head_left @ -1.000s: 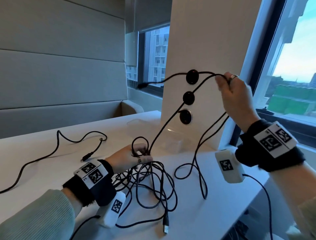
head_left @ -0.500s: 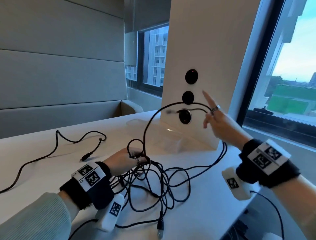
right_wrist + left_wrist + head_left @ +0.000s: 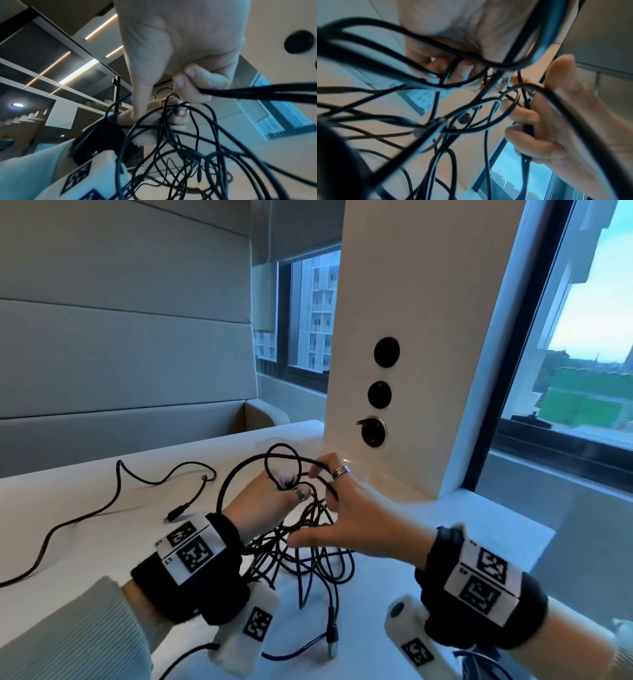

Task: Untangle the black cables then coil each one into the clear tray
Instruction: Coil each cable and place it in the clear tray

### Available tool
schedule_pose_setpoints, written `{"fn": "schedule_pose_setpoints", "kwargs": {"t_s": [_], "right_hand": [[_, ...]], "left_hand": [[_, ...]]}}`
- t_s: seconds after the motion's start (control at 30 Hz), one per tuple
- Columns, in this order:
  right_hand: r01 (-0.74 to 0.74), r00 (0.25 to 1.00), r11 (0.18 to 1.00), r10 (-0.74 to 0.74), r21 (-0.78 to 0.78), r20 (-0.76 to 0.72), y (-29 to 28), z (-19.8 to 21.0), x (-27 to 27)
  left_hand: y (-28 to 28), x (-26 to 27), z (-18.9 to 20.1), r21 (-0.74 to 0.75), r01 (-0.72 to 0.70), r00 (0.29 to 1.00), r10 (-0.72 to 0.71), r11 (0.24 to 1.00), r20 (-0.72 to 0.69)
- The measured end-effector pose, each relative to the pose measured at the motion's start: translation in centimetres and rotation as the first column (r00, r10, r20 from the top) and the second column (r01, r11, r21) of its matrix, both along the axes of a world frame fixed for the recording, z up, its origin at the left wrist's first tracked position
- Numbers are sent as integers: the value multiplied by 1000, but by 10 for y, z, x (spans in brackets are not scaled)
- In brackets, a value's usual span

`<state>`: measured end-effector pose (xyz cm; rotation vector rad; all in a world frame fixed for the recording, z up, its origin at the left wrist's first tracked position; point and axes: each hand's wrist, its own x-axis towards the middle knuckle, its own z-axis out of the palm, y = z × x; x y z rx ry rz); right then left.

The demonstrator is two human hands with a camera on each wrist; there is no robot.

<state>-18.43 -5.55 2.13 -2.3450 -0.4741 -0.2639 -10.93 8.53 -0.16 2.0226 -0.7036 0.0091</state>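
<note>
White tabletop (image 3: 428, 559) w/ window behind, white pillar (image 3: 411, 302) w/ round sockets at far edge. Tangle of black cables (image 3: 308, 556) heaped mid-tabletop betw. both hands; one USB plug (image 3: 333, 642) lying at near side. Separate black cable (image 3: 113, 498) stretched out well apart on left, already clear of the knot. Clear tray hard to make out in head view — faint outline maybe by pillar base, can't confirm.

Left hand (image 3: 263, 505): fingers curled, pinching a small loop (image 3: 282, 465) standing up above the heap. Right hand (image 3: 346, 522): wrist view shows fingers (image 3: 193, 82) curled round a strand running off right; in head view thumb stretched low toward the pile.

Step in hand, by judgement: still untangling, no coiling yet. To do well:
- Keep left pinch as anchor, don't yank; pulling hard likely tightens crossings.
- Follow right-hand strand to nearest free end, feed plug back thru loops rather than dragging mid-length.
- Lift strand high enough to let rest hang & show crossings.
- Watch plug ends snagging on other loops.
- Once one cable free, lay apart like the left one, then coil.
</note>
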Motion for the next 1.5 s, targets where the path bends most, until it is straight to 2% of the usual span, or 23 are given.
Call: {"fn": "schedule_pose_setpoints", "kwargs": {"t_s": [0.1,0.17,0.27,0.33,0.4,0.47,0.53,0.67,0.8,0.9,0.97,1.03,1.1,1.17,1.27,1.33,1.43,1.5], "right_hand": [[-3,1000,989,2,150,6,-1,-8,1],[1,1000,982,-5,187,20,-6,-11,3],[-64,998,979,63,193,9,-5,-12,-1],[-87,996,991,88,105,-5,2,-12,-5],[-52,999,997,51,-56,-12,10,-15,-6],[60,997,948,-41,-312,66,15,-22,-5],[146,984,877,-82,-457,158,15,-29,-2],[184,972,790,-57,-585,229,13,-43,3],[162,972,745,-8,-647,233,10,-56,7],[142,970,675,51,-724,238,11,-63,11],[127,956,670,113,-732,269,11,-67,15],[88,939,784,140,-615,313,8,-64,16],[40,956,942,61,-332,287,-1,-53,17],[81,970,995,-65,-58,234,-13,-36,23],[167,928,960,-229,223,292,-29,-8,39],[183,895,919,-302,348,327,-37,14,47],[168,873,821,-381,546,305,-51,52,48],[150,880,732,-405,664,248,-63,71,44]], "left_hand": [[3,3,-5,-70,-11,990,1,997,-142],[6,5,-8,-104,-72,972,46,992,-229],[7,5,-8,-128,-91,944,45,988,-327],[6,3,-6,-155,-120,926,54,981,-373],[6,3,-6,-181,-144,910,58,973,-411],[6,2,-6,-185,-147,902,55,972,-429],[7,0,-4,-180,-151,890,54,972,-452],[11,0,-5,-179,-135,873,32,974,-486],[13,4,-6,-181,-141,868,33,973,-496],[12,6,-8,-178,-119,862,13,977,-507],[11,7,-9,-187,-114,857,1,976,-516],[12,9,-10,-192,-123,864,10,974,-503],[16,13,-10,-178,-146,888,50,973,-458],[20,18,-11,-147,-161,912,90,976,-401],[23,21,-12,-93,-134,940,97,987,-329],[25,23,-16,-47,-100,951,82,994,-297],[31,27,-22,63,-95,963,108,993,-248],[37,30,-23,75,-112,954,128,991,-272]]}}
